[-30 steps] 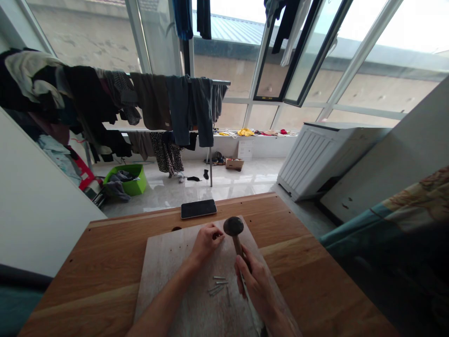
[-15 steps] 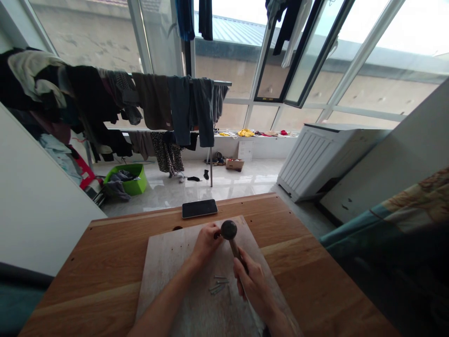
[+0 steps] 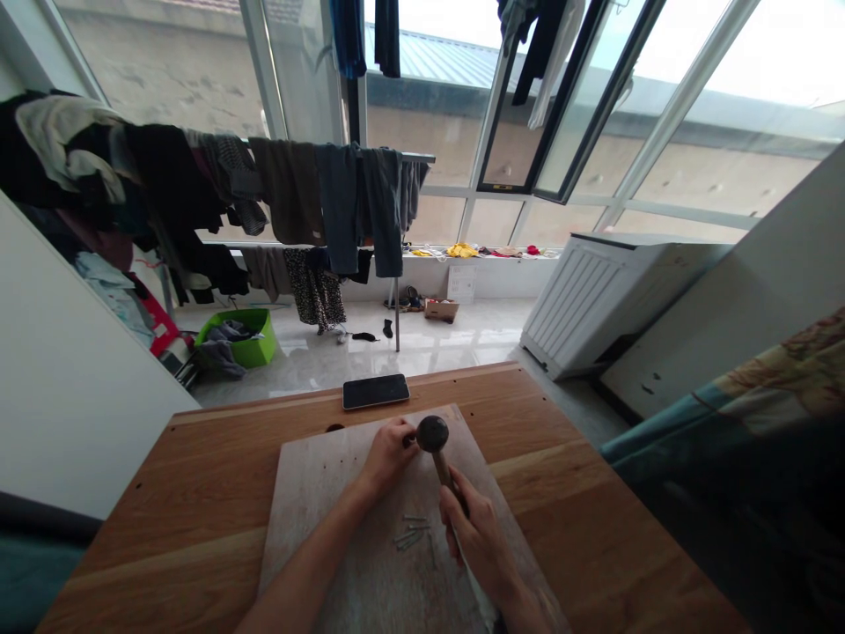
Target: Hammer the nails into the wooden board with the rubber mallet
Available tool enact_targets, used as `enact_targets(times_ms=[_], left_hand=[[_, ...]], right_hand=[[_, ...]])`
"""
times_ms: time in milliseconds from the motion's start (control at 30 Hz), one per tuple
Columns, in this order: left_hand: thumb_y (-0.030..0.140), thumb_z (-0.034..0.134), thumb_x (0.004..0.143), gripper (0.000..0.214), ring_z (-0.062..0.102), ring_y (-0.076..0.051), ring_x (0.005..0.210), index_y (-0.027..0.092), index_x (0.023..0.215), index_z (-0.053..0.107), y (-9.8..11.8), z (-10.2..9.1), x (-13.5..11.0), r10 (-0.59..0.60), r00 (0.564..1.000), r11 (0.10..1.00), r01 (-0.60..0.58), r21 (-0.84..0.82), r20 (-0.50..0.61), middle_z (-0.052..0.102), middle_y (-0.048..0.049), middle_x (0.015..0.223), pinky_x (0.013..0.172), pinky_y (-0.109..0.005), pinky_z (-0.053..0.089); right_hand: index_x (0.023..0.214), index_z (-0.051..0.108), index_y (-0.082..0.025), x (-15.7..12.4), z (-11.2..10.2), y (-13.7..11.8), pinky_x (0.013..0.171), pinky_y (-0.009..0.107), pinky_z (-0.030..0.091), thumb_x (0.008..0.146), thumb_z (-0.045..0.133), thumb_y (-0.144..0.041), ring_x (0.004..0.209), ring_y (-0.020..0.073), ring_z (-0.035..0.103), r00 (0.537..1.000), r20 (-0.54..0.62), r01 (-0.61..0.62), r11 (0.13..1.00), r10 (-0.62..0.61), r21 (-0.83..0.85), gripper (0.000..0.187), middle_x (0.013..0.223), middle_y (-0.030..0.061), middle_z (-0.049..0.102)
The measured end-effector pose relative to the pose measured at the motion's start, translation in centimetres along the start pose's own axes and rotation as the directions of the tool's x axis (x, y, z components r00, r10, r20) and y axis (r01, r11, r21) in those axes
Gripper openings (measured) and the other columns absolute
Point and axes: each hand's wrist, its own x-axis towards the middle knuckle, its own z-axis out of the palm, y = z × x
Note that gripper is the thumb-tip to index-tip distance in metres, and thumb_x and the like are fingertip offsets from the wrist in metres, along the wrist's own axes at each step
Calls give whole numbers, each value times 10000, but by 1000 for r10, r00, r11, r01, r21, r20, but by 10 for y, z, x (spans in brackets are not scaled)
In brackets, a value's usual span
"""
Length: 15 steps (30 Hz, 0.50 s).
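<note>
On the pale board (image 3: 343, 563), the left hand (image 3: 387, 453) pinches something too small to make out, just left of the hammer (image 3: 437, 453) head; the right hand (image 3: 476, 537) is wrapped around the handle, whose long axis runs back toward the person; loose nails (image 3: 410, 533) lie nearer.

Dark-headed hammer (image 3: 432, 434), pale grey board (image 3: 330, 493), orange-brown table (image 3: 198, 493), black phone (image 3: 376, 391).

A: Whatever the left hand (image 3: 389, 453) pinches is hidden by its fingertips and the hammer (image 3: 432, 435) head.

B: The right hand (image 3: 476, 534) covers most of the handle, both forearms run off the bottom edge, and the loose nails (image 3: 409, 534) are too small to count
</note>
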Motion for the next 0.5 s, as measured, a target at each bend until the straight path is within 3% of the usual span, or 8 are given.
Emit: enact_targets(times_ms=[100, 200, 300, 367, 500], left_hand=[[232, 679, 733, 240, 547, -127, 688, 162, 961, 662, 11, -15, -4, -46, 997, 999, 44, 26, 67, 551, -18, 916, 649, -245, 461], [253, 683, 737, 255, 560, -150, 767, 192, 977, 622, 29, -37, -18, -15, 975, 991, -14, 130, 221, 558, -24, 983, 706, -263, 463], [214, 686, 707, 213, 567, -175, 784, 218, 913, 632, 47, -50, -38, -17, 881, 960, -118, 254, 473, 595, -22, 966, 673, -268, 430], [177, 687, 670, 188, 562, -190, 770, 218, 847, 638, 55, -50, -48, -42, 834, 931, -166, 324, 549, 603, -28, 929, 631, -274, 404], [101, 618, 673, 112, 549, -187, 720, 209, 699, 621, 60, -39, -56, -42, 822, 904, -211, 371, 568, 606, -44, 890, 595, -285, 383]], right_hand=[[1289, 569, -158, -5, -5, -4, 318, 185, 354, 913, 490, -549, 354, 82, 427, 1000, -17, -6, 1000, 7, 18, 549, 600, -67, 483], [1265, 618, -159, -13, -14, -4, 344, 220, 396, 893, 503, -586, 373, 119, 468, 998, -48, -32, 999, 30, -31, 578, 569, -47, 520], [1270, 651, -169, -19, -23, 2, 467, 279, 504, 879, 524, -592, 514, 195, 608, 994, -103, -34, 995, 24, -96, 590, 638, 17, 645], [1253, 678, -171, -22, -28, 9, 607, 317, 559, 863, 549, -589, 699, 250, 686, 987, -157, -38, 991, 17, -128, 587, 771, 67, 725], [1226, 706, -168, -23, -32, 23, 778, 352, 568, 845, 579, -587, 967, 301, 693, 970, -244, -53, 987, 16, -149, 581, 991, 109, 764]])
